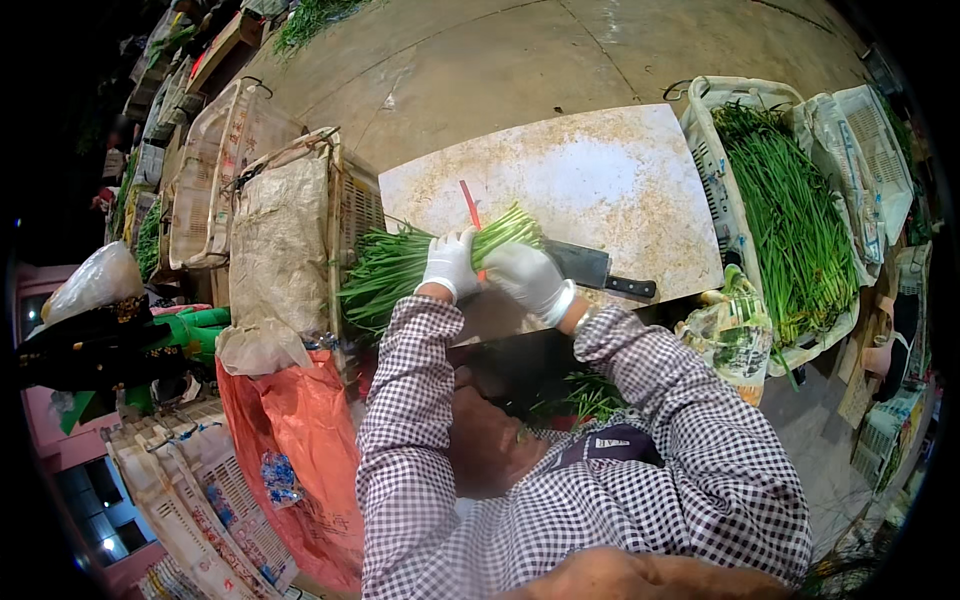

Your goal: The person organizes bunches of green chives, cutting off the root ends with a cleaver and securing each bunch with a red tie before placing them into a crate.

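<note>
A bunch of garlic chives (385, 268) lies over the near left part of a white board, leaves to the left and pale stalk ends to the right. My left hand (452, 264), in a white glove, is wrapped round its middle. A red tie strip (469, 203) passes by the bunch, with one end sticking up beyond it. My right hand (530, 282), also gloved, is closed at the stalks, its fingertips at the strip's near end; the exact pinch is partly hidden. Just right of that hand, a cleaver (582, 265) with a black handle rests on the board.
The stained white board (620, 170) spans the middle. On the right stands a white crate (703, 150) full of long chives. A crate with a woven sack (280, 240) and a red plastic bag (300, 430) are at the left. Concrete floor (480, 60) lies beyond.
</note>
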### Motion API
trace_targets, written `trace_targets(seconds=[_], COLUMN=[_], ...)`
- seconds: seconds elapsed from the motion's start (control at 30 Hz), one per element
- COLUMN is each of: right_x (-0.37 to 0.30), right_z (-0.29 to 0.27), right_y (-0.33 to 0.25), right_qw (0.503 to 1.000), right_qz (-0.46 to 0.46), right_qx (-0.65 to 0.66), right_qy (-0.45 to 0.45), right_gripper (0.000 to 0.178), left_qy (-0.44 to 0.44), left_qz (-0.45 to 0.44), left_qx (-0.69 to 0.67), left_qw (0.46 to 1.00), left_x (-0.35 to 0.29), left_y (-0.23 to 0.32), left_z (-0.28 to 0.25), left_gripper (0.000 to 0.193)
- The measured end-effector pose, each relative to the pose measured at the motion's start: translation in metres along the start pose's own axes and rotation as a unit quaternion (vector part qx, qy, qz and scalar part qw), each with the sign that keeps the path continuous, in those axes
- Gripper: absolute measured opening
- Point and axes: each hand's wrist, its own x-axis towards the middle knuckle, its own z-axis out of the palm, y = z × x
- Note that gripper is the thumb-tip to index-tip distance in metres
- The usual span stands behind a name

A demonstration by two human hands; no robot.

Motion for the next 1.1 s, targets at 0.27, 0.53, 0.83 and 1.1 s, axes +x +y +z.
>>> trace_targets(seconds=[0.27, 0.53, 0.83, 1.1], right_x=[-0.028, -0.018, -0.017, -0.002], right_z=[-0.035, -0.031, -0.045, -0.037], right_y=[0.024, 0.033, 0.038, 0.053], right_qw=[0.988, 0.978, 0.980, 0.980], right_qz=[0.098, 0.055, 0.154, 0.173], right_qx=[-0.105, -0.169, -0.103, -0.018], right_qy=[-0.062, -0.108, -0.080, -0.097], right_gripper=[0.023, 0.014, 0.023, 0.012], left_qy=[0.002, 0.047, 0.030, 0.020], left_qz=[-0.005, 0.003, -0.013, -0.010], left_qx=[-0.012, -0.080, -0.049, -0.043], left_qw=[1.000, 0.996, 0.998, 0.999], left_x=[-0.004, -0.011, -0.011, -0.009], left_y=[0.002, 0.009, 0.013, 0.011], left_z=[-0.008, -0.024, -0.024, -0.027], left_gripper=[0.106, 0.108, 0.107, 0.106])
